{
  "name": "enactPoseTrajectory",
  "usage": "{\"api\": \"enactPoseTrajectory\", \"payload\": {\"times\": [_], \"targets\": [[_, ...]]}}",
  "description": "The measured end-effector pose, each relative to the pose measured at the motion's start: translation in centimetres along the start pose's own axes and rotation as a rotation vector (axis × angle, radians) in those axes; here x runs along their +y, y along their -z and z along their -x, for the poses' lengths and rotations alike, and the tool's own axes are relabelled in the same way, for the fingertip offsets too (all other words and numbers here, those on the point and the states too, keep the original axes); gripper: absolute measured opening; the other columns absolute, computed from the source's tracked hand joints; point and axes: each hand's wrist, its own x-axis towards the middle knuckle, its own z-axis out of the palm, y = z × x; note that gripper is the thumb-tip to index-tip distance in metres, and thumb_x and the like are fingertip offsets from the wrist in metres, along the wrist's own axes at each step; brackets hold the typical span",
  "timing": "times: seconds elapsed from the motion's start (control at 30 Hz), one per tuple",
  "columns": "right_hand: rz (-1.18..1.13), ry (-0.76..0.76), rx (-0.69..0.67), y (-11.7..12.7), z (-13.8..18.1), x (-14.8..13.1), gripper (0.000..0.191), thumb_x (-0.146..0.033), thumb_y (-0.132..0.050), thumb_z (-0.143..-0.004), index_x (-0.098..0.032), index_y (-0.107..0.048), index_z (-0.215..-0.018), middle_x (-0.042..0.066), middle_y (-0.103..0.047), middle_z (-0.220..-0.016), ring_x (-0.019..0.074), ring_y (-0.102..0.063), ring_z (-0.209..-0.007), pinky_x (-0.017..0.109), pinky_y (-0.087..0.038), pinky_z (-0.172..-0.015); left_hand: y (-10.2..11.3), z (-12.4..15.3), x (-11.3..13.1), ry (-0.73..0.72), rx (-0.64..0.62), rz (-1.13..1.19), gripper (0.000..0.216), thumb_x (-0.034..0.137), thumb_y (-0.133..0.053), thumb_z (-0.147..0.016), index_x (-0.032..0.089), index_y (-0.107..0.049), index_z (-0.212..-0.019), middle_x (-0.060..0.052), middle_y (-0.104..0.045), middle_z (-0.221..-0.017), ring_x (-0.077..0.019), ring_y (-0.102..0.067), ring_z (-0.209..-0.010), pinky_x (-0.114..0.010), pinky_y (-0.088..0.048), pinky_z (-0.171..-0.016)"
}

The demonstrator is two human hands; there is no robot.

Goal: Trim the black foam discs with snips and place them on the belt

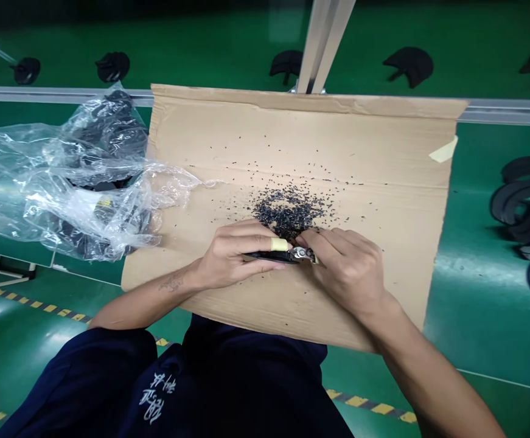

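My left hand (237, 252) is closed on a dark, flat, curved part (271, 257), its thumb below and fingers above. Yellow tape wraps one of its fingertips. My right hand (349, 264) grips a small pair of cutting pliers (300, 252), whose metal jaws point left and meet the edge of the dark part. The handles are mostly hidden in my palm. Just beyond both hands lies a heap of tiny black bits (287, 210), scattered outward over the cardboard sheet (360, 146).
A clear plastic bag (41, 182) with dark parts inside lies to the left. Several black curved parts (527, 201) rest on the green table at the right. More black parts (411, 66) sit beyond a metal rail, where an upright metal post (326, 42) stands.
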Motion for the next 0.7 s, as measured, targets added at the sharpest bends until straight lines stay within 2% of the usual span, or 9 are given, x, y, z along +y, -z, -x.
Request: {"api": "enactPoseTrajectory", "payload": {"times": [0.17,0.3,0.43,0.5,0.57,0.63,0.7], "targets": [[-0.246,-0.045,-0.004,-0.2,0.3,0.3,0.017,-0.008,-0.054,-0.095,-0.015,-0.069,-0.094,0.005,-0.074,-0.078,0.0156,-0.065,-0.066,0.028,-0.049,-0.064,0.0,-0.1,0.0,0.003,0.01,0.02,0.022,0.028,-0.078,-0.088,0.018,-0.075,-0.106,-0.006,-0.077,-0.089,-0.0133,-0.07,-0.08,-0.027,-0.058,-0.072],[-0.069,-0.072,0.023,-0.1,0.0,0.4,0.013,-0.014,-0.058,-0.095,-0.016,-0.068,-0.088,0.005,-0.071,-0.072,0.0171,-0.06,-0.064,0.03,-0.045,-0.062,0.0,-0.2,0.2,-0.011,-0.008,-0.006,0.024,0.028,-0.078,-0.088,0.016,-0.073,-0.107,-0.006,-0.075,-0.089,-0.0133,-0.069,-0.082,-0.025,-0.058,-0.072],[0.129,-0.073,-0.055,-0.2,-0.2,0.3,0.016,-0.007,-0.055,-0.089,-0.019,-0.065,-0.083,0.004,-0.068,-0.071,0.0184,-0.057,-0.066,0.032,-0.038,-0.062,-0.3,-0.2,0.1,-0.031,-0.032,-0.108,0.021,0.027,-0.076,-0.089,0.016,-0.072,-0.107,-0.006,-0.074,-0.09,-0.0133,-0.068,-0.082,-0.027,-0.057,-0.073],[0.134,-0.12,-0.087,0.2,-0.2,0.5,0.013,-0.009,-0.056,-0.087,-0.019,-0.064,-0.087,0.005,-0.069,-0.076,0.0202,-0.057,-0.07,0.033,-0.038,-0.063,-0.4,-0.1,-0.2,-0.028,0.028,-0.159,0.022,0.027,-0.074,-0.091,0.018,-0.072,-0.11,-0.005,-0.074,-0.092,-0.0136,-0.068,-0.083,-0.027,-0.057,-0.074],[0.055,-0.189,-0.085,0.9,-0.3,0.7,0.005,-0.021,-0.06,-0.091,-0.019,-0.062,-0.096,0.007,-0.07,-0.082,0.0228,-0.06,-0.075,0.035,-0.041,-0.067,-0.3,-0.1,-0.5,0.034,0.121,-0.153,0.025,0.029,-0.074,-0.091,0.017,-0.071,-0.113,-0.005,-0.075,-0.094,-0.0131,-0.068,-0.083,-0.026,-0.058,-0.074],[-0.088,-0.263,-0.082,1.8,-0.6,0.9,0.026,-0.037,-0.064,-0.093,-0.019,-0.059,-0.111,0.01,-0.07,-0.096,0.0251,-0.062,-0.083,0.036,-0.046,-0.071,0.0,-0.2,-0.9,0.163,0.22,-0.075,0.028,0.033,-0.072,-0.092,0.017,-0.07,-0.114,-0.006,-0.075,-0.099,-0.0129,-0.069,-0.087,-0.025,-0.058,-0.076],[-0.255,-0.338,-0.099,2.4,-1.0,0.7,0.049,-0.046,-0.07,-0.088,-0.021,-0.052,-0.126,0.011,-0.068,-0.11,0.0246,-0.063,-0.087,0.036,-0.049,-0.073,0.4,-0.4,-1.3,0.294,0.299,0.057,0.029,0.039,-0.072,-0.092,0.016,-0.069,-0.11,-0.005,-0.074,-0.099,-0.0126,-0.069,-0.088,-0.024,-0.058,-0.077]]}}
